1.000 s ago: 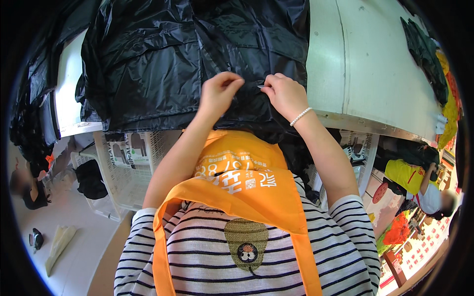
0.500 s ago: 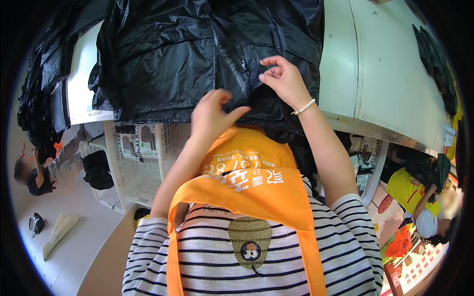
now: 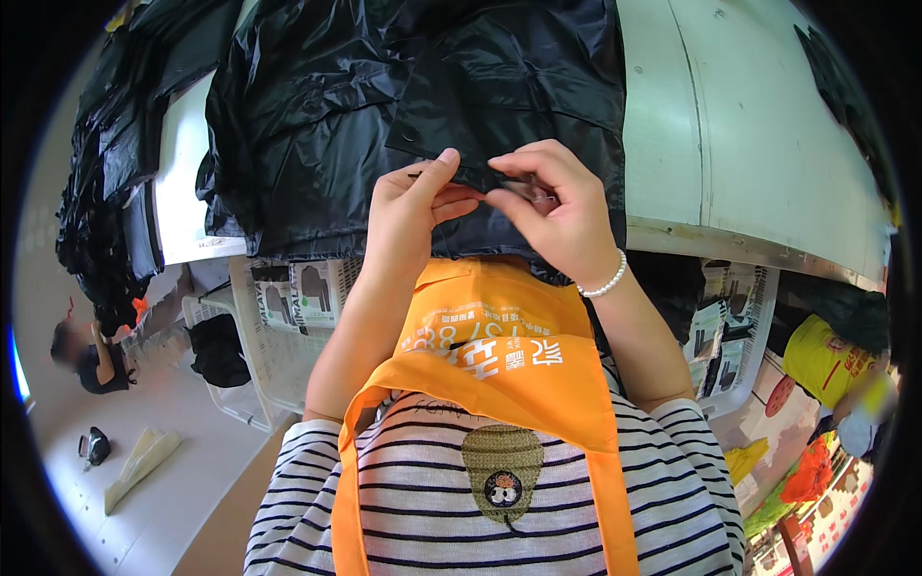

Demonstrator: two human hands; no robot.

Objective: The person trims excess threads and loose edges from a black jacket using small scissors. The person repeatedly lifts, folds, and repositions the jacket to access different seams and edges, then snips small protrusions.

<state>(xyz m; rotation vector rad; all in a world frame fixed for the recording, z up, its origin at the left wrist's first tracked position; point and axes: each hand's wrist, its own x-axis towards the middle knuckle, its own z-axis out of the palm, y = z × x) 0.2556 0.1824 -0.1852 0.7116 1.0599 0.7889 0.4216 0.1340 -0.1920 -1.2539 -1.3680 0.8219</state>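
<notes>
**Both hands working one spot on the garment's hem**

White surface (image 3: 749, 144) carries a glossy black garment (image 3: 413, 106), draped toward you over its near edge. Your left hand (image 3: 408, 216) pinches the hem, thumb raised. Your right hand (image 3: 552, 206), bracelet at the wrist, closes its fingers (image 3: 509, 192) on the same fold; whether they grip something small, you cannot tell. Judged: mid-step, fine work at the hem; next, keep the fold taut.

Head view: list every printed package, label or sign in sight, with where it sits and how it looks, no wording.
Apron: orange, on the person's chest, white print across its bib.
Printed sheets: in a white basket under the table's left edge, pale with dark pictures.
Printed sheets: same kind, in a basket at right.
Shirt badge: tan, acorn-shaped, on the striped shirt.
</notes>
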